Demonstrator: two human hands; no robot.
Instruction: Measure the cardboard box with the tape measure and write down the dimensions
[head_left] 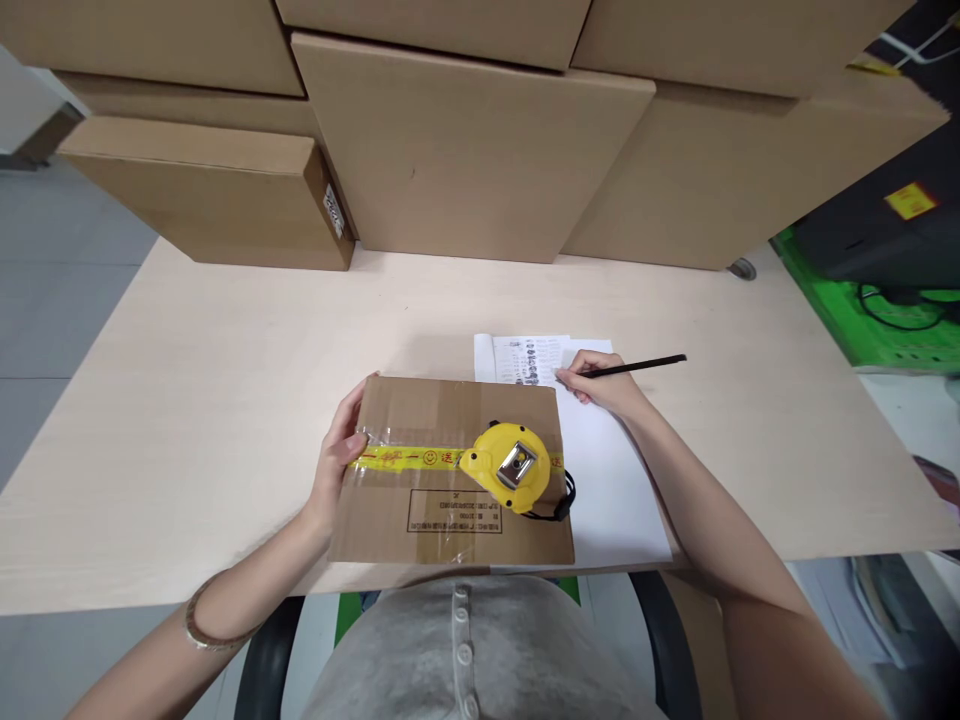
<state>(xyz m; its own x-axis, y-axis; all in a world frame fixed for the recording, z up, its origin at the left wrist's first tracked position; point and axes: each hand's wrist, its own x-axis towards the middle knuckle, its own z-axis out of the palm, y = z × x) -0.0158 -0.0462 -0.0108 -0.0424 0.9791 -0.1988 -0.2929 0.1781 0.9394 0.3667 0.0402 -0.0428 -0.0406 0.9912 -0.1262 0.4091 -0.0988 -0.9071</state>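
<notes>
My left hand (342,450) grips the left side of a small cardboard box (442,400), its thumb on the top face by a strip of yellow printed tape (405,458). On the box lies a yellow tape measure (491,470) with a metal clip and a black wrist strap (568,500). To the right, my right hand (600,380) is closed around a black pencil or pen (637,367), its fingers resting at the edge of a printed sheet (517,352). White paper (607,480) lies beneath that hand, partly covered by the box.
Large cardboard boxes (465,150) stand along the back of the pale table (225,400). A flatter box (217,190) with a label is at the back left. Beyond the table's right edge is a green surface (832,310) with black items and cables.
</notes>
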